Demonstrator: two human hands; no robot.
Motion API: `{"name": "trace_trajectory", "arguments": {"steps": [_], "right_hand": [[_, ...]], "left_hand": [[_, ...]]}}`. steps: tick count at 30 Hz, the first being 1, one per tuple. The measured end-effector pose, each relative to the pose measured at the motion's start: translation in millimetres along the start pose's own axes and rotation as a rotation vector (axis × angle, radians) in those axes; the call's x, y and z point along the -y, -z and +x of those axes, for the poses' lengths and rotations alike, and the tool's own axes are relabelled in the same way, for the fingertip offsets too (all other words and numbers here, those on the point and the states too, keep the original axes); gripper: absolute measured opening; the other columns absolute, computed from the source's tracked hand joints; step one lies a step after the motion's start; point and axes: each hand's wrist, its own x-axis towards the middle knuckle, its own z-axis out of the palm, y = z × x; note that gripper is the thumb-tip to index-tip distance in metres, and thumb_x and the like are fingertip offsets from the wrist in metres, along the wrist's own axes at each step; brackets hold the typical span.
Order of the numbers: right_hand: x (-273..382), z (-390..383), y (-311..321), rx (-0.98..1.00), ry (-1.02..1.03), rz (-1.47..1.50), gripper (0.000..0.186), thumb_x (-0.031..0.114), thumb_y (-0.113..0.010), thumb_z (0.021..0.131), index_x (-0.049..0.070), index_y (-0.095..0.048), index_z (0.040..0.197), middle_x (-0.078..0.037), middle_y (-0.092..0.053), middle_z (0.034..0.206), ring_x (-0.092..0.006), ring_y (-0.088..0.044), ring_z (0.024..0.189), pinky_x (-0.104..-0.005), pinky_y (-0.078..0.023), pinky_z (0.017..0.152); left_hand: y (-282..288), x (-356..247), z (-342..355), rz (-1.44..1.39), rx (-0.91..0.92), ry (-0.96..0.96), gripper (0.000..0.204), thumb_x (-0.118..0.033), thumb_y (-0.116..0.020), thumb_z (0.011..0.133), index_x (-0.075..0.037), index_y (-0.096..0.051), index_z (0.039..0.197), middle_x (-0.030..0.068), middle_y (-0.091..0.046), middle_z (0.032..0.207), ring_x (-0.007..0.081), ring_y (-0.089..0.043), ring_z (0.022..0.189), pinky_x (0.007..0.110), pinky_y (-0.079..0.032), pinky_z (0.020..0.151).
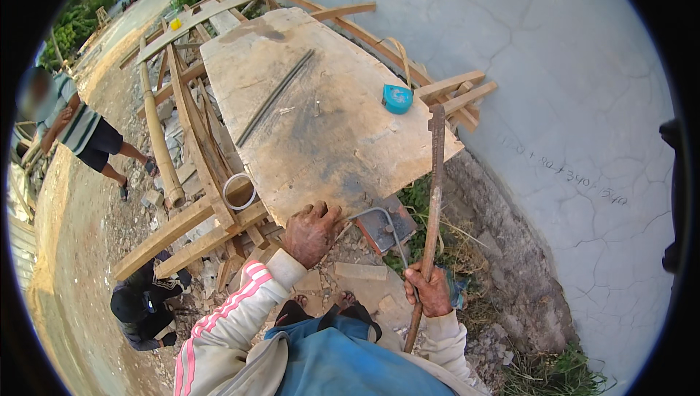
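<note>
At the board's (262, 162) near edge, my left hand (312, 233) is closed on the end of a bent metal rod (390, 222). My right hand (426, 288) grips a long rusty metal bar (436, 177) standing up past the board's right edge, with the bent rod's lower part at that hand. Two straight dark rods (275, 97) lie on the board, with a few small pieces near them. A teal tape measure (397, 98) rests at the board's right side. A white ring (239, 206) sits beside the left edge.
Timber beams (182, 228) and a bamboo pole (160, 148) lie left of the board over rubble. A person in striped shirt (80, 122) stands on the path; another in dark clothing (142, 308) crouches lower left. A cracked grey wall (554, 90) borders the right.
</note>
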Motion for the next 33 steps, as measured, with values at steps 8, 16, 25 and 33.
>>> {"name": "trace_trajectory", "arguments": {"steps": [8, 16, 25, 33], "right_hand": [[0, 12, 3, 0.012, 0.028, -0.031, 0.018, 0.016, -0.066, 0.097, 0.0, -0.057, 0.098, -0.005, -0.058, 0.065, -0.0112, -0.052, 0.048, -0.026, -0.043, 0.042], [9, -1, 18, -0.232, 0.077, -0.321, 0.027, 0.027, -0.07, 0.096, 0.002, -0.061, 0.098, -0.001, -0.056, 0.065, -0.01, -0.055, 0.055, -0.0255, -0.041, 0.048], [-18, -67, 84, -0.508, 0.334, -0.717, 0.034, 0.031, -0.074, 0.091, -0.001, -0.064, 0.09, -0.005, -0.052, 0.064, -0.0154, -0.049, 0.061, -0.0346, -0.045, 0.06], [-7, -105, 146, -0.486, 0.195, -1.296, 0.036, 0.038, -0.081, 0.081, 0.003, -0.071, 0.08, -0.016, -0.056, 0.055, -0.0294, -0.06, 0.05, -0.0412, -0.046, 0.053]], "left_hand": [[-27, -16, 20, -0.124, -0.09, -0.04, 0.026, -0.016, -0.067, 0.085, -0.013, -0.073, 0.11, 0.0095, -0.062, 0.096, 0.0306, -0.059, 0.092, 0.045, -0.049, 0.082], [-37, -9, 33, -0.139, -0.053, -0.149, 0.032, -0.013, -0.066, 0.082, -0.013, -0.074, 0.113, 0.0099, -0.061, 0.092, 0.0312, -0.06, 0.087, 0.045, -0.05, 0.077], [-35, -10, 31, -0.186, -0.095, -0.165, 0.029, -0.012, -0.065, 0.085, -0.011, -0.074, 0.113, 0.0119, -0.06, 0.089, 0.0316, -0.06, 0.085, 0.045, -0.05, 0.076], [-36, -11, 28, -0.146, -0.105, -0.134, 0.027, -0.014, -0.066, 0.084, -0.011, -0.074, 0.11, 0.0114, -0.059, 0.089, 0.0309, -0.06, 0.084, 0.044, -0.051, 0.077]]}}
